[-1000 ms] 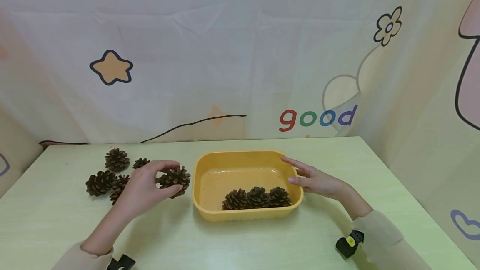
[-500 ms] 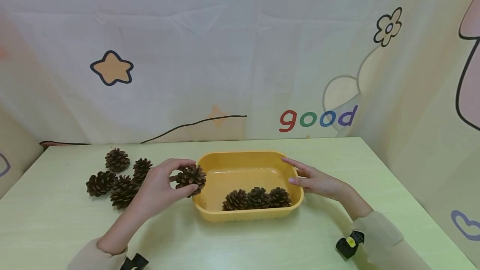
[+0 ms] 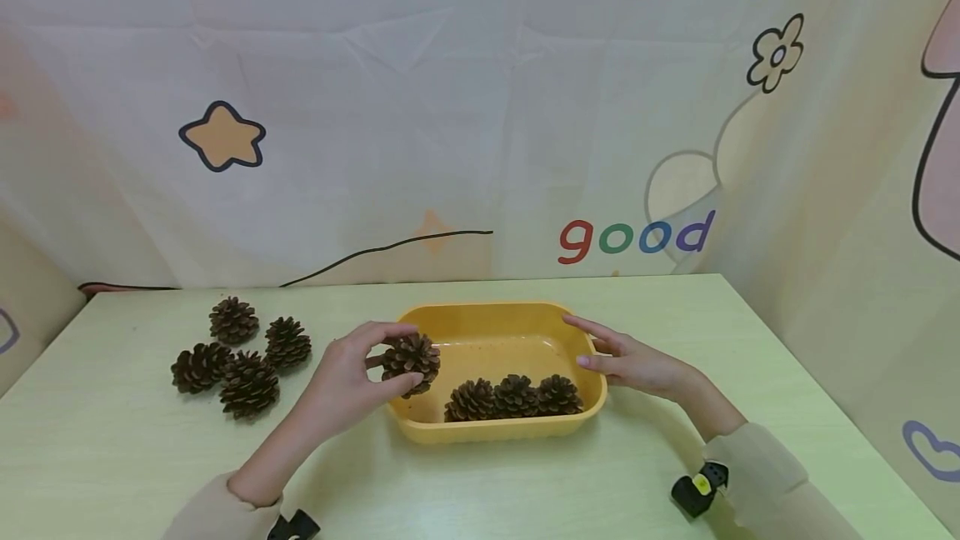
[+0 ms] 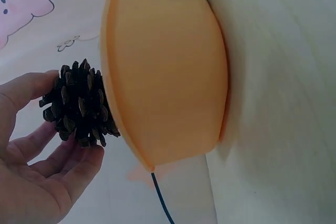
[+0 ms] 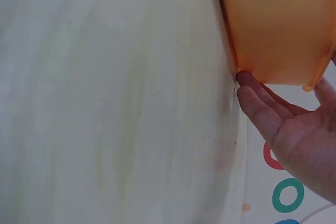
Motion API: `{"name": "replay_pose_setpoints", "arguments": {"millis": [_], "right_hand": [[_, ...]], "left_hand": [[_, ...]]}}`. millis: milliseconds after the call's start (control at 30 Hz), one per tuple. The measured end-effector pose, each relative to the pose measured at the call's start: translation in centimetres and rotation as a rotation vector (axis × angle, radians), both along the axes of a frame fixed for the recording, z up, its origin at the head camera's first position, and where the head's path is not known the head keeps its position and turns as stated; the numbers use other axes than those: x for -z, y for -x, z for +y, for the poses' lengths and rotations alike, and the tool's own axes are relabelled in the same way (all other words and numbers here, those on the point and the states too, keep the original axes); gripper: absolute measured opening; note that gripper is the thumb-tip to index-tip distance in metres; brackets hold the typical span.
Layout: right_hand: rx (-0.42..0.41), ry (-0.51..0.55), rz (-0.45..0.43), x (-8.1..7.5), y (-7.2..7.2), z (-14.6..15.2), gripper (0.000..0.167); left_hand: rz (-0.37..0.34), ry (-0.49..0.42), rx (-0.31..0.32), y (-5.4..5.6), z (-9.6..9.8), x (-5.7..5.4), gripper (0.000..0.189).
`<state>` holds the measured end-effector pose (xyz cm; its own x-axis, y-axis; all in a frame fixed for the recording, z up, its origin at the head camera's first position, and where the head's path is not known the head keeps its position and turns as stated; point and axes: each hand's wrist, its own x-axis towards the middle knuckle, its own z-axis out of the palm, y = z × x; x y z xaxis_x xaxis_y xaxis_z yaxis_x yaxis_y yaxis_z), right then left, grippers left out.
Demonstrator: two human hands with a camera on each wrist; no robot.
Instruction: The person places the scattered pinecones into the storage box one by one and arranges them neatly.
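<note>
Outside the tray (image 3: 495, 433), 4 pinecones (image 3: 250, 386), inside 3 pinecones (image 3: 516, 396), left grip (image 3: 347, 373) around 1 pinecone (image 3: 414, 367), right grip (image 3: 645, 367) around rim (image 3: 602, 394)

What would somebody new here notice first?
Probably the big yellow tub on the table, with three pinecones lined up along its near side. Next, the left hand holding another pinecone above the tub's left end. Then the colorful word "good" on the cloth behind, toward the right.
</note>
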<state>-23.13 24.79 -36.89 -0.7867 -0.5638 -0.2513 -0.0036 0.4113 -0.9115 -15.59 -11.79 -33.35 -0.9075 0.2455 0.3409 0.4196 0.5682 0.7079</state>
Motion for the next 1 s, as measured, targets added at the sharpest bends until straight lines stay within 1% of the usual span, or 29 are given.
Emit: {"name": "replay_pose_setpoints", "arguments": {"millis": [167,267,500,633,700,833,933,1000], "right_hand": [[0.004,-0.017,0.011,0.0,0.0,0.0,0.066],[0.005,-0.019,0.015,0.0,0.1,0.0,0.066],[0.004,-0.018,0.013,0.0,0.1,0.0,0.066],[0.004,-0.015,0.013,0.0,0.2,0.0,0.066],[0.004,-0.015,0.011,0.0,0.2,0.0,0.066],[0.004,-0.013,0.009,0.1,0.2,0.0,0.066],[0.003,-0.006,0.006,0.1,0.2,0.0,0.066],[0.001,-0.001,0.004,0.1,0.1,0.0,0.066]], "left_hand": [[-0.04,-0.042,0.03,0.1,0.3,0.7,0.045],[-0.066,-0.048,0.039,0.2,0.5,1.1,0.045],[-0.096,-0.004,0.0,0.1,0.6,1.7,0.046],[-0.127,0.003,-0.001,0.1,0.7,2.1,0.047],[-0.129,0.012,0.002,0.2,0.7,2.4,0.048],[-0.111,0.052,0.031,0.4,0.7,2.6,0.046],[-0.097,0.115,0.063,0.5,0.8,2.5,0.045],[-0.093,0.156,0.073,0.5,0.8,2.4,0.044]]}}
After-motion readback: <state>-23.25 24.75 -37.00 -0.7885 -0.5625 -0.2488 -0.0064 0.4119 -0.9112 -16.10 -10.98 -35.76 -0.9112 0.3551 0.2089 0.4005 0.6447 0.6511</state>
